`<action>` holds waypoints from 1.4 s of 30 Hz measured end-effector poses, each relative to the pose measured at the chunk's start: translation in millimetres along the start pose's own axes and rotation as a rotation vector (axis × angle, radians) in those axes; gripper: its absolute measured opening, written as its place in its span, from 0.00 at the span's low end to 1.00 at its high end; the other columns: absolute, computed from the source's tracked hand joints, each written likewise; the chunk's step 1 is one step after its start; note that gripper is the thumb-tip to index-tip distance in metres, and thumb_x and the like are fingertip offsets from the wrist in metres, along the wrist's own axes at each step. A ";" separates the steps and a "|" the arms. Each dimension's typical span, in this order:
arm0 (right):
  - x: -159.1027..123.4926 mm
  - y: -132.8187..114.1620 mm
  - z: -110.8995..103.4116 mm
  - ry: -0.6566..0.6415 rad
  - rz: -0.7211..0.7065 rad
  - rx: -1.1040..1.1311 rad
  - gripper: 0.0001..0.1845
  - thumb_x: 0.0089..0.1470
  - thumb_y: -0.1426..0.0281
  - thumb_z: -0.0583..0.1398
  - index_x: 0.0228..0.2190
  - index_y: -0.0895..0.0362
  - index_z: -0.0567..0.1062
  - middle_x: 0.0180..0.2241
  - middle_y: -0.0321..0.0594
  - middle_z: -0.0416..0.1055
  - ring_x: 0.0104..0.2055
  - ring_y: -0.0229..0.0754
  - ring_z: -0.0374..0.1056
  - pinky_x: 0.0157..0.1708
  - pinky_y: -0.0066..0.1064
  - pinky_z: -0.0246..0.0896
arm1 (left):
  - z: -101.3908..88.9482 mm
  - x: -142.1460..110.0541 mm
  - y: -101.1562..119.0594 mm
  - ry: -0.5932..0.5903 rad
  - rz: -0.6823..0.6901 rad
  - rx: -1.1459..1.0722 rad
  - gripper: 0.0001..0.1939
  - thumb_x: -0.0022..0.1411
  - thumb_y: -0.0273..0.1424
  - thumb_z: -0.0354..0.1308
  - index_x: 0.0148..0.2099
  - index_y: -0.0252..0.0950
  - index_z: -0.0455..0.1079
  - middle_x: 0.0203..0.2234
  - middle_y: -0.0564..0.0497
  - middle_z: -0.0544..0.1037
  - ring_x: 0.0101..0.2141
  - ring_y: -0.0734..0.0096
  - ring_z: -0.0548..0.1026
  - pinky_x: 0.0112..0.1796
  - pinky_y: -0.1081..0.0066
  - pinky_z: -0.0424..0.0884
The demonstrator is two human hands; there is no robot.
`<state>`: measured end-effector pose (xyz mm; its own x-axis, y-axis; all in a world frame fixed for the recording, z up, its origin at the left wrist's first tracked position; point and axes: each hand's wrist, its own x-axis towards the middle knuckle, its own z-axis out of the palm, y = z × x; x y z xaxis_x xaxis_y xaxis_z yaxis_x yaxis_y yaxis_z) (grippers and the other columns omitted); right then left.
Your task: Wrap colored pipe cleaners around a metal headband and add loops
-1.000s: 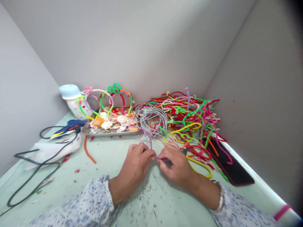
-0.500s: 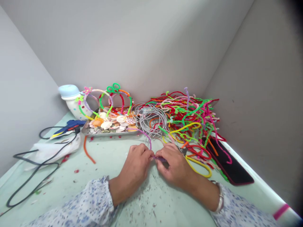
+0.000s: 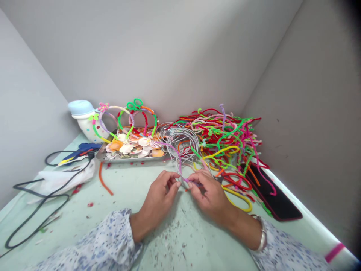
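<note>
A purple pipe cleaner (image 3: 180,162) rises from between my hands and bends back toward the shell tray. My right hand (image 3: 210,194) pinches its lower end between thumb and fingertips, where it meets a thin grey wire. Just left of that spot, my left hand (image 3: 160,197) has thumb and forefinger slightly apart, with nothing visible between them. Its other fingers curl loosely and are partly hidden. Behind both hands lies a loose coil of grey wire (image 3: 183,141).
Shells fill a metal tray (image 3: 132,161), with decorated headbands (image 3: 132,113) above it. A pile of pipe cleaners (image 3: 225,131), red-handled scissors (image 3: 239,180) and a black phone-like slab (image 3: 278,203) are at right. A black cable (image 3: 42,195) and a white container (image 3: 88,126) are at left.
My left fingers have parted from the purple pipe cleaner and moved slightly left. My right hand keeps its pinch. The pipe cleaner's free part stands a little higher.
</note>
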<state>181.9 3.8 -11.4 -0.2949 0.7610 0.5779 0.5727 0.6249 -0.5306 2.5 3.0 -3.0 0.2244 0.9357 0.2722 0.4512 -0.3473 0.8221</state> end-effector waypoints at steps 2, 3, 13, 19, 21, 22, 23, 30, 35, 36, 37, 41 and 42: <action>0.6 -2.1 -1.2 -0.003 0.010 0.024 0.04 0.57 0.73 0.54 0.35 0.55 0.69 0.31 0.40 0.70 0.36 0.45 0.66 0.40 0.39 0.61 | -0.2 1.5 -1.2 -0.043 0.021 -0.067 0.10 0.62 0.29 0.53 0.46 0.37 0.69 0.32 0.51 0.71 0.33 0.70 0.71 0.35 0.70 0.67; 1.0 -3.0 -1.9 -0.008 0.014 0.039 0.04 0.57 0.73 0.54 0.35 0.55 0.70 0.31 0.40 0.70 0.36 0.44 0.66 0.39 0.38 0.62 | -0.3 2.0 -1.6 -0.062 0.028 -0.095 0.10 0.62 0.30 0.53 0.46 0.37 0.70 0.32 0.51 0.71 0.34 0.70 0.71 0.36 0.70 0.67; 0.6 -5.2 -2.4 -0.016 -0.006 0.060 0.05 0.55 0.74 0.55 0.35 0.56 0.70 0.31 0.40 0.70 0.35 0.43 0.65 0.36 0.34 0.63 | -0.7 4.1 -0.8 -0.088 -0.024 -0.169 0.07 0.61 0.32 0.55 0.34 0.36 0.73 0.28 0.53 0.71 0.31 0.72 0.69 0.34 0.72 0.65; 1.9 -5.5 -1.1 -0.026 -0.045 0.048 0.07 0.54 0.76 0.55 0.36 0.56 0.70 0.31 0.40 0.70 0.35 0.43 0.64 0.38 0.36 0.61 | -0.7 3.7 0.5 -0.069 -0.038 -0.107 0.08 0.60 0.31 0.55 0.30 0.36 0.71 0.25 0.55 0.68 0.28 0.74 0.67 0.30 0.74 0.63; 2.0 -4.6 -1.2 -0.037 -0.062 0.026 0.07 0.54 0.75 0.55 0.36 0.56 0.70 0.30 0.40 0.69 0.35 0.43 0.64 0.38 0.37 0.60 | -1.1 3.7 0.8 -0.067 -0.039 -0.088 0.08 0.60 0.31 0.55 0.30 0.35 0.70 0.25 0.55 0.68 0.28 0.74 0.67 0.30 0.74 0.62; 1.9 -4.0 -1.3 -0.044 -0.071 0.012 0.07 0.54 0.75 0.55 0.36 0.56 0.70 0.30 0.40 0.69 0.35 0.44 0.64 0.39 0.38 0.60 | -1.3 3.7 1.0 -0.067 -0.039 -0.081 0.08 0.60 0.31 0.55 0.29 0.35 0.70 0.25 0.55 0.68 0.28 0.74 0.67 0.30 0.74 0.62; 1.7 -3.4 -1.5 -0.051 -0.081 -0.003 0.07 0.54 0.75 0.55 0.36 0.56 0.70 0.29 0.40 0.69 0.35 0.44 0.63 0.39 0.38 0.60 | -1.5 3.6 1.2 -0.066 -0.039 -0.076 0.08 0.60 0.31 0.54 0.29 0.35 0.70 0.25 0.54 0.68 0.28 0.74 0.67 0.30 0.74 0.62; 1.6 -2.2 -1.2 -0.045 -0.152 -0.034 0.07 0.54 0.76 0.55 0.36 0.56 0.70 0.29 0.39 0.69 0.34 0.44 0.63 0.42 0.40 0.58 | -1.0 2.1 1.3 -0.071 -0.071 -0.071 0.08 0.60 0.31 0.54 0.29 0.35 0.69 0.23 0.55 0.66 0.25 0.74 0.64 0.27 0.74 0.60; 1.4 -2.2 -0.9 -0.050 -0.103 -0.020 0.05 0.55 0.74 0.56 0.35 0.57 0.70 0.28 0.39 0.68 0.34 0.44 0.63 0.41 0.39 0.58 | -0.2 2.1 1.5 -0.070 -0.096 -0.092 0.09 0.59 0.32 0.54 0.29 0.34 0.67 0.23 0.55 0.66 0.25 0.75 0.64 0.27 0.74 0.59; 1.2 -2.1 -1.1 -0.050 -0.098 -0.017 0.05 0.55 0.74 0.56 0.35 0.57 0.71 0.28 0.39 0.68 0.34 0.43 0.63 0.41 0.39 0.58 | -0.1 2.3 1.8 -0.071 -0.105 -0.091 0.09 0.59 0.32 0.54 0.29 0.34 0.67 0.23 0.55 0.66 0.25 0.75 0.64 0.27 0.74 0.59; 1.2 -2.0 -1.3 -0.050 -0.098 -0.015 0.05 0.55 0.74 0.56 0.36 0.57 0.71 0.28 0.39 0.69 0.33 0.43 0.63 0.41 0.39 0.57 | -0.1 2.5 2.1 -0.073 -0.113 -0.089 0.09 0.59 0.32 0.53 0.29 0.34 0.67 0.23 0.55 0.66 0.25 0.75 0.63 0.27 0.74 0.59; 1.7 -1.6 -1.5 -0.062 -0.115 -0.014 0.06 0.55 0.74 0.56 0.37 0.57 0.71 0.29 0.39 0.70 0.33 0.43 0.64 0.40 0.38 0.57 | 0.0 3.1 2.7 -0.078 -0.111 -0.080 0.09 0.60 0.32 0.53 0.29 0.34 0.67 0.23 0.55 0.65 0.25 0.75 0.63 0.27 0.74 0.58; 2.0 -1.6 -1.4 -0.067 -0.123 -0.014 0.07 0.56 0.74 0.56 0.37 0.57 0.72 0.29 0.39 0.71 0.33 0.43 0.64 0.40 0.38 0.56 | 0.0 3.2 2.7 -0.077 -0.109 -0.074 0.09 0.60 0.32 0.53 0.29 0.34 0.67 0.23 0.55 0.65 0.25 0.75 0.63 0.27 0.74 0.58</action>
<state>181.4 4.1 -8.6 -0.4141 0.6889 0.5950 0.5392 0.7123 -0.4494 4.4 5.1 0.0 0.2443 0.9592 0.1424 0.4119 -0.2356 0.8803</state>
